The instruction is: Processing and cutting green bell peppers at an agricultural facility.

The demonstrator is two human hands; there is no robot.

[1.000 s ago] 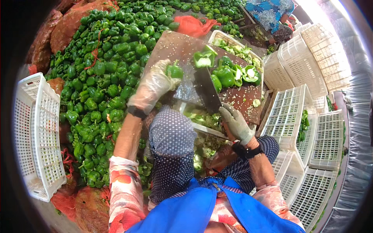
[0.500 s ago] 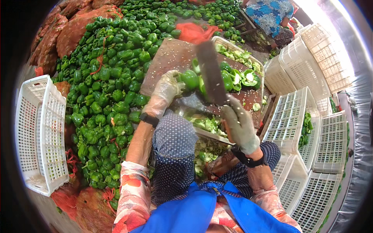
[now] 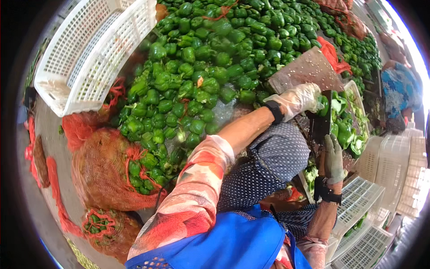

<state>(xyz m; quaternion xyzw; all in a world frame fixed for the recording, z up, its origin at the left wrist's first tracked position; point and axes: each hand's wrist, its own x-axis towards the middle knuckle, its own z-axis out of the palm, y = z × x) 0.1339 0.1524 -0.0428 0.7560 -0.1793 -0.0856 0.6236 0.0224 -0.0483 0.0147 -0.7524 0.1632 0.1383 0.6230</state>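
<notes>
Left hand [image 3: 303,100] is closed on a green pepper [image 3: 323,105], centre right; right hand [image 3: 333,158], lower, grips a knife [image 3: 320,126].

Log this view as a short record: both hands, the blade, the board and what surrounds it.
Left hand: gloved, holding a green bell pepper
Right hand: gloved, holding a cleaver by its handle
Blade: beside the held pepper; contact unclear
Cutting board: scattered with pale seeds
Right of blade: more peppers, at least one cut open
Left of board: large pepper pile
Upper left: white plastic crate
Lower left: filled mesh sack
</notes>
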